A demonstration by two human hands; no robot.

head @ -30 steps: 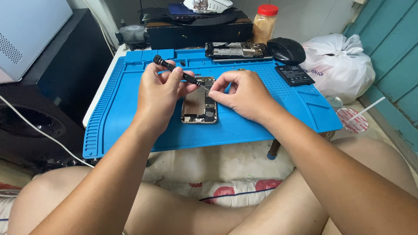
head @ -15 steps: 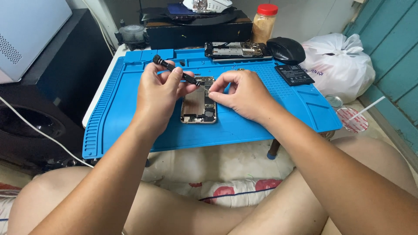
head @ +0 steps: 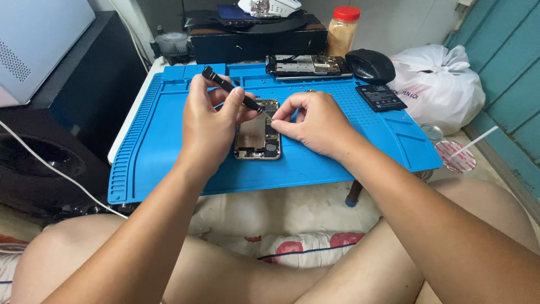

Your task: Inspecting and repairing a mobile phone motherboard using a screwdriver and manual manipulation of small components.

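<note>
On a ribbed blue silicone mat (head: 169, 146), left hand (head: 211, 121) pinches a slim black screwdriver (head: 230, 90); right hand (head: 315, 121) pinches at an opened metal-framed phone (head: 257, 143).

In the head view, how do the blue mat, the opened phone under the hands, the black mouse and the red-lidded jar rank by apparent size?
1. Blue mat, by far the largest.
2. Opened phone, though the hands cover part of it.
3. Black mouse and red-lidded jar look about alike; both lie farther from the camera, so I do not rank them.

Both hands (head: 211, 121) on screwdriver (head: 229, 89) — opened phone (head: 257, 138).
</note>
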